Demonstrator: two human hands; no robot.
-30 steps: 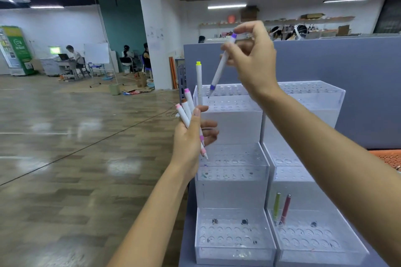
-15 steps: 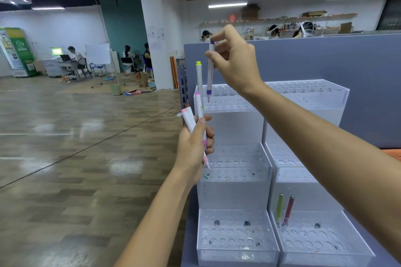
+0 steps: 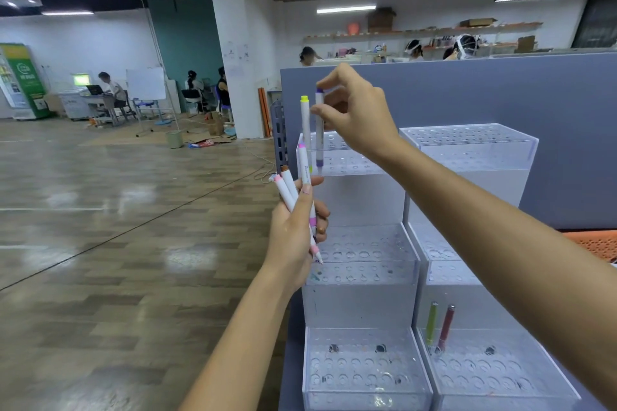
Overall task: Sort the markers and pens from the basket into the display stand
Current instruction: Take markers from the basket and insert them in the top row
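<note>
Two clear acrylic units w/ rows of holes stand side by side as one stepped display stand point(image 3: 360, 300) on a grey-blue tabletop point(image 3: 290, 370). Behind the stand is a grey-blue partition panel point(image 3: 534, 103). Left of the stand the room opens out: glossy wood-pattern floor point(image 3: 100, 243), white square pillar point(image 3: 230, 43), green vending cabinet point(image 3: 23, 80) far off by the wall, white board on legs point(image 3: 146, 83), ppl seated at desks. Beyond the partition runs a long wall shelf point(image 3: 434, 31) w/ boxes; strip lights overhead. Right of the stand a corner of an orange perforated basket point(image 3: 597, 243) shows.

Stand contents:
- **Top tier, left unit:** a white marker w/ yellow cap point(image 3: 304, 130) is upright in a hole. Just right of it a white marker w/ purple cap point(image 3: 319, 133) is upright too, lower end below the top plate, seen thru the clear wall.
- **Btm tier, right unit:** a green pen point(image 3: 431, 324) & a dark red pen point(image 3: 446, 327) lean side by side near its back-left corner.

Right hand point(image 3: 359, 117), above the top tier, pinches the purple-cap marker's upper part btwn thumb & curled fingers. Left hand point(image 3: 293, 230), in front of the left unit's mid tier, has its fingers wrapped round a bunch of white markers w/ pink & brown caps point(image 3: 289, 188), caps fanned upward.
</note>
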